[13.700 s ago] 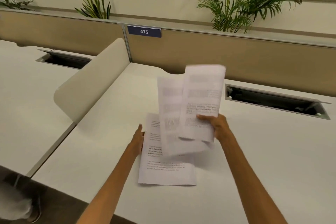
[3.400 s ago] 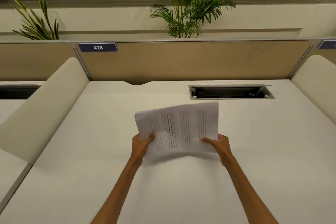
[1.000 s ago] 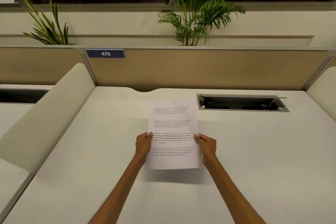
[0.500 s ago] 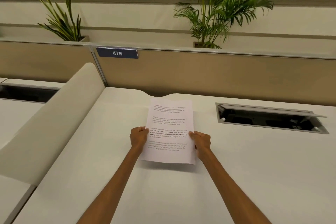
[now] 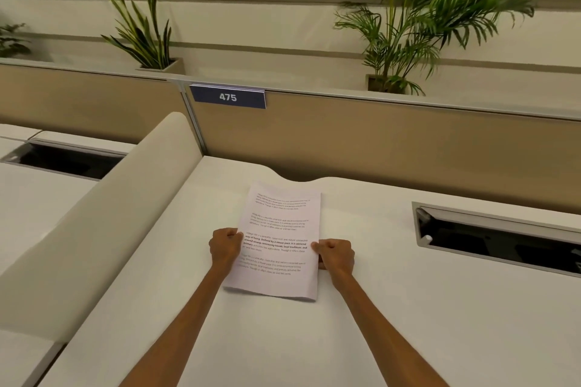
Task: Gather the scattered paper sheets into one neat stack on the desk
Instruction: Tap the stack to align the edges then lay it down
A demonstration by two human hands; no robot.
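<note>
The counter (image 5: 408,308) carries one stack of paper (image 5: 279,239) lying flat near its far edge, squared up. The left hand (image 5: 224,247) and right hand (image 5: 336,253) each pinch a long side, probably to align the edges before release.

Fingertips of the left hand (image 5: 225,247) and right hand (image 5: 335,254) curled out of sight against the side edges of the paper stack (image 5: 278,239). Number of sheets in the stack impossible to count. Printed text too small to read, apart from a few bold words. Inside of the cable tray (image 5: 503,242) dark, contents unclear, its right end cut off by the frame. Palm plant (image 5: 418,19) blurred, top cropped. Both forearms cropped at the bottom edge.
</note>
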